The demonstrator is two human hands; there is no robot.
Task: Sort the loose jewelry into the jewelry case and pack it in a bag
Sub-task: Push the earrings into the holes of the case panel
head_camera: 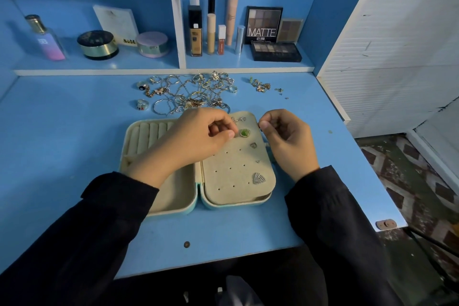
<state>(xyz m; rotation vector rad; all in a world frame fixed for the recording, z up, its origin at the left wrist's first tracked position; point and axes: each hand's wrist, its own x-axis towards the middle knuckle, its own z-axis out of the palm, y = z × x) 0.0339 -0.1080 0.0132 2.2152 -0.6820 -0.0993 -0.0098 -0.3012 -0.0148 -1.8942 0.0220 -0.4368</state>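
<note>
A blue desk (74,131) is seen from above, and behind it a shelf (99,72) is lined with cosmetics, among them a perfume bottle (46,37) and an eyeshadow palette (263,25). The jewelry case (159,201) is laid open flat at the middle of the desk, with ring rolls (149,134) in its left half and a perforated panel (231,174) over its right half. Both hands, in dark sleeves, are held over the far end of the case. The left hand (196,139) is curled, its thumb tip set just beside a green-stone earring (245,133) on the panel; whether the earring is pinched cannot be told. The right hand (288,139) is curled at the panel's right edge with thumb and forefinger brought together; whether anything is held between them cannot be told. The loose jewelry (191,92) is heaped on the desk just beyond the case, with a smaller cluster (260,85) to its right. A triangular earring (258,178) is fixed near the panel's near right corner.
</note>
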